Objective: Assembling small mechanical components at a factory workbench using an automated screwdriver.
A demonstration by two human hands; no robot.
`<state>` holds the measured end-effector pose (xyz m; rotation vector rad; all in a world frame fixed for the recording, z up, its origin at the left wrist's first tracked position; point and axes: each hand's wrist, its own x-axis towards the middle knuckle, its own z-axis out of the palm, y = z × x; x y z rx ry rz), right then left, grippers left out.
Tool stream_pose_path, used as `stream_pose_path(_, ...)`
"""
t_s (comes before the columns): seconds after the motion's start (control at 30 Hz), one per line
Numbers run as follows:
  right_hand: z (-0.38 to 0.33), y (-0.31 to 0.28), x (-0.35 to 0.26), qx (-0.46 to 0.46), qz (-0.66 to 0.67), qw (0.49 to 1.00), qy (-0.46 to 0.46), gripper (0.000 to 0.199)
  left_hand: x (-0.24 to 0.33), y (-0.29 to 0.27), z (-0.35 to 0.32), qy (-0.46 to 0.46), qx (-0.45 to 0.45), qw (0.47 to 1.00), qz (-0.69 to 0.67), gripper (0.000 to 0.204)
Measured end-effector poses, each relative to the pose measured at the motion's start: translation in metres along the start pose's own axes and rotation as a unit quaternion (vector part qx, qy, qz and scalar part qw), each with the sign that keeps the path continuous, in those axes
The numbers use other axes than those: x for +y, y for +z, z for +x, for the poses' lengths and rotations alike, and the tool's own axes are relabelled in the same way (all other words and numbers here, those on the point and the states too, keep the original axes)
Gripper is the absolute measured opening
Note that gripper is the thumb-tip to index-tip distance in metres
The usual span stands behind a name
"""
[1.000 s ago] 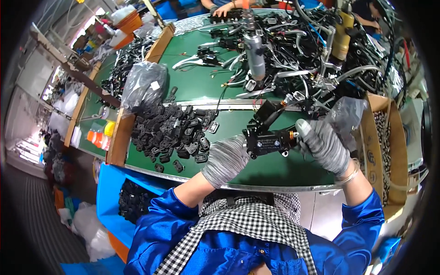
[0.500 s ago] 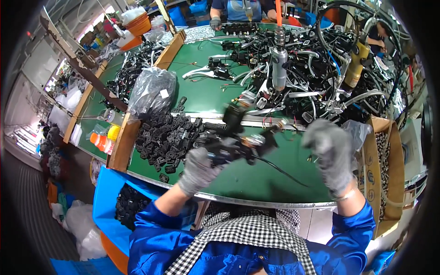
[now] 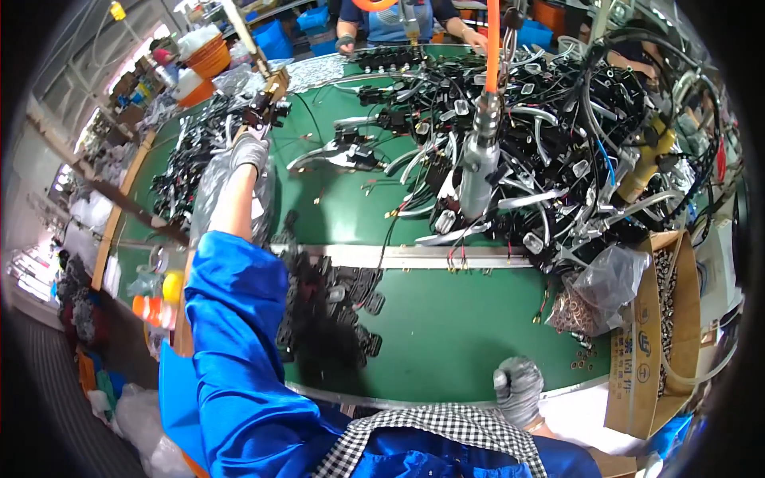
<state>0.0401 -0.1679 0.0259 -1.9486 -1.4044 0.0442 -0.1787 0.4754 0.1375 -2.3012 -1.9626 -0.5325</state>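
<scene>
My left hand [image 3: 249, 153], in a grey glove, reaches out to the far left. It is closed on a brake lever [image 3: 256, 115] with a black housing, held beside the wooden divider next to a heap of similar silver-and-black levers [image 3: 187, 163]. Under that forearm lies a grey plastic bag [image 3: 210, 187]. My right hand [image 3: 519, 390], also gloved, is at the near edge of the green table [image 3: 446, 342]. Its fingers are curled, and whatever they may hold is hidden. Small black plastic parts [image 3: 343, 295] lie partly behind my left sleeve.
A large pile of brake levers [image 3: 542, 135] covers the back right. An air screwdriver [image 3: 480, 175] hangs over the table, and a yellow one [image 3: 647, 163] is farther right. A cardboard box [image 3: 629, 350] of small metal parts stands at right. Someone [image 3: 394, 24] sits opposite.
My left hand has swung from the middle of the table to the far left with the black assembly. My right hand has drawn down to the near edge. The view has shifted.
</scene>
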Motion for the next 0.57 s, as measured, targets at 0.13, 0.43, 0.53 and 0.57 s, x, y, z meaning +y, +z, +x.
stream_pose_path(0.13,-0.001,0.004,0.003,-0.028,-0.004,0.995,0.092,0.013,0.044,0.072,0.049,-0.026,-0.062,0.998,-0.013,0.045)
stream_pose_path(0.43,0.003,0.006,0.004,-0.032,-0.034,0.996,0.074,0.015,0.096,0.084,0.042,0.097,-0.034,0.985,0.136,0.031)
stream_pose_path(0.53,0.004,0.005,0.008,-0.042,-0.052,0.995,0.068,0.015,0.169,0.046,-0.008,0.238,-0.010,0.961,0.142,0.044)
stream_pose_path(0.57,0.004,0.004,0.006,-0.041,-0.052,0.995,0.068,0.016,0.170,0.042,-0.014,0.240,-0.010,0.960,0.142,0.044)
